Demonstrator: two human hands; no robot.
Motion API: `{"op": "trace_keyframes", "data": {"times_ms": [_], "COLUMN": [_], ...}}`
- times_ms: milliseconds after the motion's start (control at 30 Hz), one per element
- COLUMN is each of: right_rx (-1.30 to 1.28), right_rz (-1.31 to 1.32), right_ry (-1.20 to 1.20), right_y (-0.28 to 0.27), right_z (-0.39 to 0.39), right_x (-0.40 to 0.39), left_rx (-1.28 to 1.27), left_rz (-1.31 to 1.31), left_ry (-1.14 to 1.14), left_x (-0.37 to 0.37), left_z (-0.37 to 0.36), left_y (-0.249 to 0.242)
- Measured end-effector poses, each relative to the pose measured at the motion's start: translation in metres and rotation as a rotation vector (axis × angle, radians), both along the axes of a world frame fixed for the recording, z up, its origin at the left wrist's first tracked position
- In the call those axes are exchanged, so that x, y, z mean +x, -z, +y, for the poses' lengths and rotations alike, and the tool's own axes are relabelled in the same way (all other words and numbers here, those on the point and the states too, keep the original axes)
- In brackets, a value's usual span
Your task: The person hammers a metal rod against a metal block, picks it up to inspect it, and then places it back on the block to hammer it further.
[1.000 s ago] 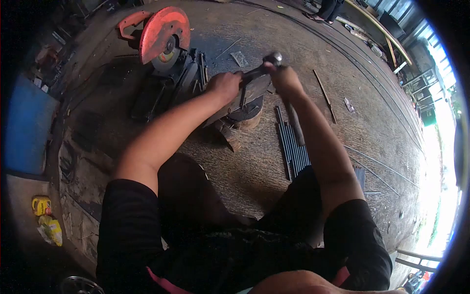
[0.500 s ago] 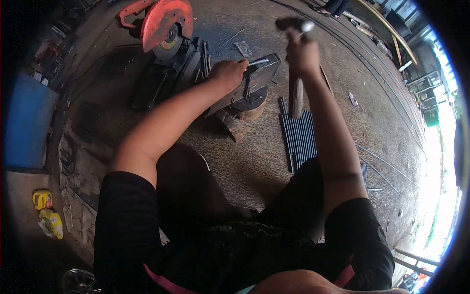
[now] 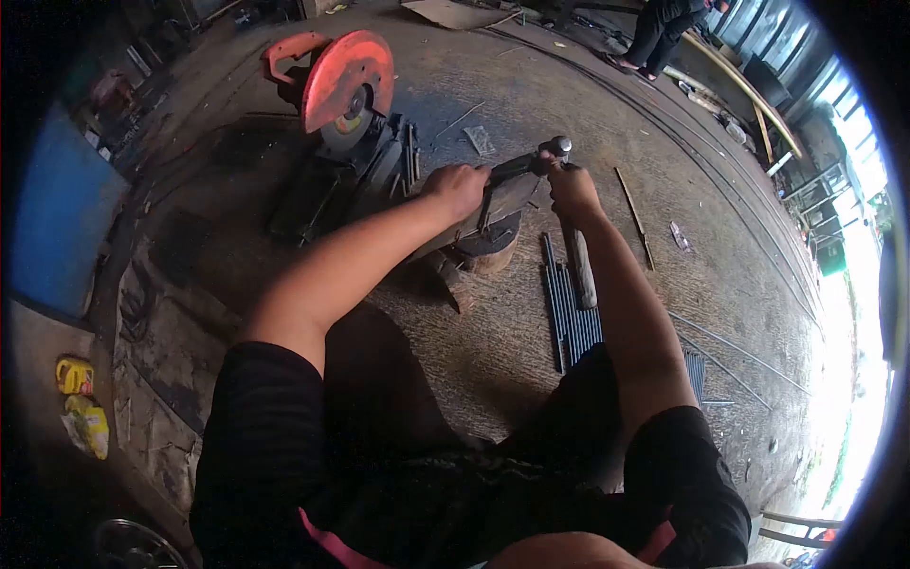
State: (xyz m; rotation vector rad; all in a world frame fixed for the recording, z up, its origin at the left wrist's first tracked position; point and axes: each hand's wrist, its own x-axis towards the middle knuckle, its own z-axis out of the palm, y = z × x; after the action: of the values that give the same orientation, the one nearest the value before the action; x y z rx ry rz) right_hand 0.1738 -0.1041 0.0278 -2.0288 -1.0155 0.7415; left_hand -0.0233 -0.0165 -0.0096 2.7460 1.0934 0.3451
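My right hand (image 3: 574, 194) is closed round a hammer (image 3: 584, 275), close under its head, with the wooden handle pointing back toward me. The hammer's head is over the far end of a dark steel block (image 3: 510, 202), which stands tilted on a round wooden stump (image 3: 490, 258). My left hand (image 3: 460, 190) is closed at the near part of the block's top, on a thin metal rod that mostly hides behind the fingers. Whether the hammer touches the rod cannot be made out.
A red cut-off saw (image 3: 349, 83) stands beyond my left hand. Several cut metal rods (image 3: 574, 318) lie in a row on the floor near my right knee. Long rods (image 3: 730, 346) lie to the right. A person (image 3: 661, 33) stands at the far right.
My right hand has brought the hammer down and left, from raised in the air to the block's far end. My left hand keeps its place on the block. The view has tilted up slightly.
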Motion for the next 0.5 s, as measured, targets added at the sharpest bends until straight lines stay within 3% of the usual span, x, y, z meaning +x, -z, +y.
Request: {"op": "trace_keyframes", "data": {"times_ms": [100,267,367,433,500], "right_rx": [0.041,0.569,0.636,0.413,-0.005], "right_rz": [0.03,0.189,0.217,-0.174,-0.131], "right_ry": [-0.007,0.033,0.02,0.045,-0.015], "right_y": [-0.022,-0.087,-0.065,-0.012,-0.012], "right_z": [-0.002,-0.01,0.003,0.025,0.007], "right_x": [0.001,-0.016,-0.012,0.001,-0.013], "left_rx": [0.025,-0.036,-0.05,-0.029,0.044], "left_rz": [0.026,0.032,0.04,0.045,0.025], "left_ry": [0.008,-0.009,0.01,0.008,0.024], "left_x": [-0.003,0.0,0.003,0.003,0.0], "left_z": [-0.003,0.004,0.007,0.01,0.012], "left_y": [-0.005,0.002,0.005,0.01,0.011]}}
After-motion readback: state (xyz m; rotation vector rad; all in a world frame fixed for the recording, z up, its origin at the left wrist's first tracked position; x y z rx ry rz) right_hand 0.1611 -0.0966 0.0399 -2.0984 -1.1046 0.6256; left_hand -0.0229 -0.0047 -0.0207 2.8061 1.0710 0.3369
